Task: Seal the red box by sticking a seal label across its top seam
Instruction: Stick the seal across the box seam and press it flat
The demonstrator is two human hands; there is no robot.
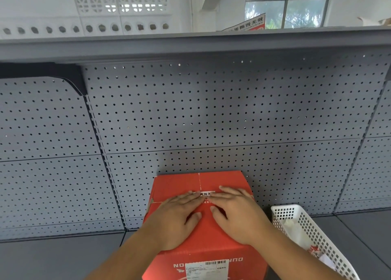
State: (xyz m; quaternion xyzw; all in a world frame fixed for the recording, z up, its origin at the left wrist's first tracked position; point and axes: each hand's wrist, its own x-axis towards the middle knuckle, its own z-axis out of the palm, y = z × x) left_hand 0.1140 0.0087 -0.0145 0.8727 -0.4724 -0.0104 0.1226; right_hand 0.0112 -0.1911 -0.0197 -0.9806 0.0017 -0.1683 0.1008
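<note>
The red box [208, 235] stands on a grey shelf [63, 258] against a pegboard [211, 114], its lower front cut off by the frame. The left hand [176, 218] and right hand [237, 214] lie flat on its top, fingers spread, fingertips meeting over the seal label [205, 194], largely hidden. White basket [313, 235] at right, contents unclear.

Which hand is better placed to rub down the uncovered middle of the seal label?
Probably the right hand: its fingers lie along the seal label on the red box, nearest the exposed strip. The left hand touches only the label's left end.
</note>
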